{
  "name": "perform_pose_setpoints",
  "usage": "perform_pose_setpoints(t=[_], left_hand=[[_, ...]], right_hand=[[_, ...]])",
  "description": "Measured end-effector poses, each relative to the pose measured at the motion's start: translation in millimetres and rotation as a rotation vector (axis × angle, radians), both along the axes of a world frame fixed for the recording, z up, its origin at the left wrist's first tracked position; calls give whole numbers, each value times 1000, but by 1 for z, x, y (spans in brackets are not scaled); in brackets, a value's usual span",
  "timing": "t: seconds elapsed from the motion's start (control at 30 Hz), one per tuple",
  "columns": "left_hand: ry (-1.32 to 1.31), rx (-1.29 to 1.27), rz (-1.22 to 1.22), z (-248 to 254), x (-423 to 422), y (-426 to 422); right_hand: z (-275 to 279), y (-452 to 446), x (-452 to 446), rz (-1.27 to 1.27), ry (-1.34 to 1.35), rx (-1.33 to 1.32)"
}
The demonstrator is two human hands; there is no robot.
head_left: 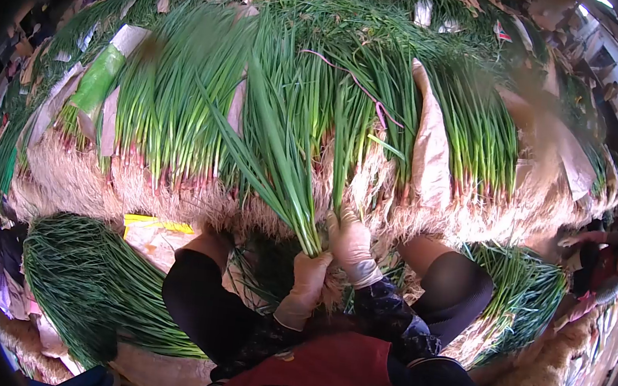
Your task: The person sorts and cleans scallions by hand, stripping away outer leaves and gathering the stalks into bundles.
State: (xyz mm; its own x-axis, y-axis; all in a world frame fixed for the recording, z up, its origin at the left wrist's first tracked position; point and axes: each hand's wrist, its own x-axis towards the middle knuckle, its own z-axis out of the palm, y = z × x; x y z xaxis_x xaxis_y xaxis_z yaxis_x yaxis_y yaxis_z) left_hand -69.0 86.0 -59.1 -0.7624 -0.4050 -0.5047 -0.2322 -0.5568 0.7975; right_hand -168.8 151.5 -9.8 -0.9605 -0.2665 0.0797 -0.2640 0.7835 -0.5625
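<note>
My left hand (305, 283), in a pale glove, is closed around the lower ends of a small bunch of green garlic (281, 167). Its long flat leaves fan up and to the left, over the rows behind. Just right of it, my gloved right hand (350, 246) has its fingers closed at the base of a slim green garlic stalk (340, 162) that points upward. Pale roots hang below my left hand. A wide heap of green garlic (183, 97) lies in front, leaves away from me and shaggy roots (143, 191) toward me.
Cloth strips (431, 145) divide the heap, and a pink cord (351, 77) lies across the leaves. More green garlic piles rest at my left (88, 283) and right (532, 292). Another person (606, 269) is at the far right. My knees flank my hands.
</note>
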Motion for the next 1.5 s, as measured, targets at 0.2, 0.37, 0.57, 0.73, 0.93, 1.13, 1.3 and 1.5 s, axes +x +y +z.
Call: perform_pose_setpoints(t=[0.2, 0.37, 0.57, 0.73, 0.93, 1.13, 1.3, 1.5], left_hand=[[116, 216, -115, 30, 2, -3], [217, 675, -167, 44, 1, -7], [385, 681, -34, 69, 11, -43], [287, 640, -42, 53, 4, -48], [115, 428, -113, 62, -3, -44], [124, 527, -129, 37, -3, -32], [109, 409, -197, 30, 1, -14], [113, 413, -175, 55, 3, -12]], right_hand=[[-25, 5, -17, 104, 91, -325], [-44, 7, -42, -46, -503, -476], [-120, 94, -6, 877, -205, 251], [-6, 47, -54, 233, -195, 338], [8, -8, -190, -32, -114, 192], [3, 20, -45, 297, -559, -157], [-10, 9, -33, 26, -484, -486], [-25, -2, -6, 12, -377, -700]])
